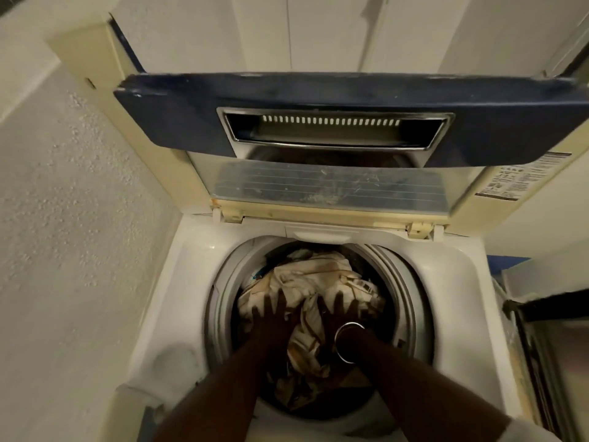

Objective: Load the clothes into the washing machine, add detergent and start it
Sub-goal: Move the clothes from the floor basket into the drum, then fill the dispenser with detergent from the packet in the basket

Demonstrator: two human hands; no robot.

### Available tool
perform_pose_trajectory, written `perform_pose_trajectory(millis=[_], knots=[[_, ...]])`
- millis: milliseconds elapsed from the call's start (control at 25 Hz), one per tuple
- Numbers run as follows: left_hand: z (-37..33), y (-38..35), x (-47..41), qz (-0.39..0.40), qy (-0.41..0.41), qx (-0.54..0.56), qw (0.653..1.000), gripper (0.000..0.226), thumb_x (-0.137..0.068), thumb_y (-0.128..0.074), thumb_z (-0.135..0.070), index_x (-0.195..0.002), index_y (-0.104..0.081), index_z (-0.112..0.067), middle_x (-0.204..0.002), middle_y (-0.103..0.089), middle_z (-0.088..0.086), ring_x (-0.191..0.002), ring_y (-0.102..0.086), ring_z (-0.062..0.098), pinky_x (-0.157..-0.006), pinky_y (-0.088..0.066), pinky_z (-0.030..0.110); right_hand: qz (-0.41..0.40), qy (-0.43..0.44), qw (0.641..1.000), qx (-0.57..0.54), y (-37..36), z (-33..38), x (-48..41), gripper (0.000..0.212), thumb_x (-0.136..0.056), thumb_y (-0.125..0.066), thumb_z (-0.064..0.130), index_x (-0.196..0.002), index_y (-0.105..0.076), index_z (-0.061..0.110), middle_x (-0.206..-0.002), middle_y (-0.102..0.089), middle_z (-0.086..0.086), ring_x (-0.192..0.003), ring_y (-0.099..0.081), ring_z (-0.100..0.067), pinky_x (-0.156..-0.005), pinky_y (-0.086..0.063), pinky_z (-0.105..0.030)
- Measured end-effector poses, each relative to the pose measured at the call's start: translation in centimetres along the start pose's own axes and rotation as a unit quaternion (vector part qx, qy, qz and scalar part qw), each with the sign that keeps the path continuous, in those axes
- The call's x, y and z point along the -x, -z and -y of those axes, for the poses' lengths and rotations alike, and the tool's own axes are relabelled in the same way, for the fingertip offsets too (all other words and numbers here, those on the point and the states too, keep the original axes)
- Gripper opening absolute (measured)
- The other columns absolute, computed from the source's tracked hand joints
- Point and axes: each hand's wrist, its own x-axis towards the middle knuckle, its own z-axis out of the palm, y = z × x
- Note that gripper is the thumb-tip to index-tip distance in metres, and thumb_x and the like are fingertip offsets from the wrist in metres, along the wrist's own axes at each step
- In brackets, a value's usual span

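A white top-loading washing machine (178, 282) stands open below me, its lid (334, 122) folded up at the back. Cream and brown patterned clothes (318, 275) fill the round drum (411, 301). My left hand (274, 317) lies flat on the clothes with fingers spread, pressing down. My right hand (338, 314) presses beside it, fingers also spread, a metal bangle (349, 342) on its wrist. No detergent is in view.
A textured wall (63, 218) runs close along the left side. The raised lid with its dark blue handle panel hangs over the back of the tub. A dark-framed object (548, 330) stands at the right edge.
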Motion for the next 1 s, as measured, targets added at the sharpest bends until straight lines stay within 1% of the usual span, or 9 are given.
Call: perform_pose_trajectory(millis=[120,200,280,440,520,600,800,880,1000], knots=[[-1.1,4.1,3.4,0.161,-0.049,-0.027,0.985,0.113,-0.059,0.006,-0.096,-0.150,0.019,-0.030,-0.153,0.033,0.009,-0.144,0.026,0.039,-0.116,0.000,0.065,0.149,-0.059,0.986,-0.037,1.7,0.5,3.5,0.080,-0.099,-0.037,0.054,-0.156,0.009,0.022,-0.161,0.011,-0.022,-0.145,0.002,-0.052,-0.116,-0.006,-0.060],[-1.5,7.4,5.6,0.184,-0.068,0.041,0.980,0.109,-0.075,-0.029,-0.089,-0.157,0.002,-0.024,-0.163,0.015,0.009,-0.151,0.010,0.032,-0.122,0.003,0.048,0.135,-0.039,0.989,-0.050,5.6,1.2,6.4,0.071,-0.102,-0.044,0.038,-0.156,-0.006,0.014,-0.162,-0.001,-0.019,-0.148,-0.006,-0.042,-0.119,-0.012,-0.051],[-2.2,10.7,7.9,0.203,-0.062,0.185,0.959,0.086,-0.089,-0.066,-0.046,-0.156,-0.020,-0.018,-0.163,-0.016,0.008,-0.150,-0.016,0.025,-0.121,-0.011,0.034,0.113,-0.007,0.990,-0.079,8.4,1.7,8.7,0.065,-0.097,-0.056,0.030,-0.151,-0.028,0.008,-0.156,-0.028,-0.018,-0.143,-0.028,-0.037,-0.117,-0.025,-0.045],[-3.6,14.8,9.8,0.120,0.003,0.344,0.931,0.042,-0.096,-0.063,-0.021,-0.134,-0.056,-0.006,-0.134,-0.055,0.005,-0.125,-0.052,0.022,-0.102,-0.038,0.024,0.018,-0.030,0.960,-0.278,9.9,2.6,11.0,0.041,-0.092,-0.059,0.037,-0.125,-0.062,0.014,-0.128,-0.061,-0.012,-0.123,-0.054,-0.031,-0.106,-0.042,-0.038],[-4.4,15.7,9.3,0.077,0.085,0.445,0.888,0.032,-0.096,-0.062,-0.018,-0.125,-0.062,-0.005,-0.118,-0.061,0.003,-0.101,-0.059,0.019,-0.084,-0.048,0.027,-0.012,-0.089,0.849,-0.521,10.5,3.5,10.7,0.026,-0.094,-0.057,0.019,-0.116,-0.065,0.007,-0.115,-0.065,-0.017,-0.108,-0.062,-0.033,-0.096,-0.051,-0.044],[-4.8,16.3,8.0,0.050,0.168,0.593,0.786,0.028,-0.096,-0.061,-0.016,-0.122,-0.063,-0.006,-0.118,-0.066,0.014,-0.088,-0.064,0.021,-0.072,-0.054,0.029,-0.002,-0.121,0.725,-0.678,11.6,4.4,9.6,0.034,-0.097,-0.050,0.007,-0.130,-0.054,-0.002,-0.124,-0.060,-0.023,-0.100,-0.060,-0.027,-0.088,-0.054,-0.040],[-5.4,17.0,3.3,-0.021,0.196,0.799,0.568,0.028,-0.102,-0.048,-0.016,-0.128,-0.055,-0.009,-0.124,-0.064,0.014,-0.117,-0.062,0.030,-0.088,-0.051,0.036,-0.056,-0.144,0.506,-0.849,13.5,5.1,5.2,0.042,-0.105,-0.038,0.018,-0.140,-0.040,-0.005,-0.140,-0.049,-0.022,-0.124,-0.055,-0.035,-0.096,-0.049,-0.039],[-6.0,17.3,1.3,-0.032,0.196,0.832,0.518,0.028,-0.103,-0.049,-0.027,-0.125,-0.056,-0.011,-0.132,-0.059,0.012,-0.125,-0.057,0.029,-0.094,-0.050,0.035,-0.091,-0.170,0.415,-0.889,14.0,4.6,3.4,0.042,-0.104,-0.043,0.024,-0.134,-0.046,-0.004,-0.130,-0.056,-0.020,-0.117,-0.059,-0.033,-0.089,-0.053,-0.040],[-6.6,17.9,-0.9,-0.035,0.201,0.868,0.453,0.045,-0.103,-0.046,-0.035,-0.136,-0.048,-0.004,-0.142,-0.051,0.016,-0.134,-0.047,0.029,-0.111,-0.039,0.041,-0.119,-0.172,0.353,-0.912,14.0,4.0,1.5,0.047,-0.099,-0.051,0.038,-0.127,-0.054,0.000,-0.118,-0.063,-0.015,-0.092,-0.065,-0.022,-0.066,-0.056,-0.033]])
